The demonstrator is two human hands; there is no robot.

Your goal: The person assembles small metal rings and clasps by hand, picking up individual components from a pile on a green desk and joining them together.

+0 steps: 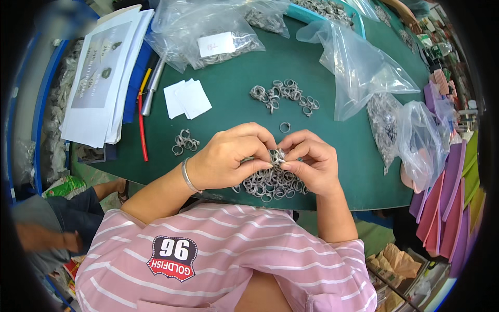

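Note:
My left hand [223, 158] and my right hand [314, 161] meet over a pile of grey metal rings [270, 187] at the near edge of the green table. Both pinch a few small grey rings [276, 157] between thumb and fingertips. How many rings each hand holds is hidden by the fingers. A single ring [285, 127] lies just beyond my fingertips. Farther off is a loose cluster of rings [283, 94], and a smaller group of rings [185, 142] rests left of my left hand.
White paper slips [188, 99] lie left of centre, near a red pen [142, 130] and a stack of papers [99, 78]. Clear plastic bags [358, 67] and a blue tray [358, 23] stand at the back. Another person [57, 223] is at the lower left.

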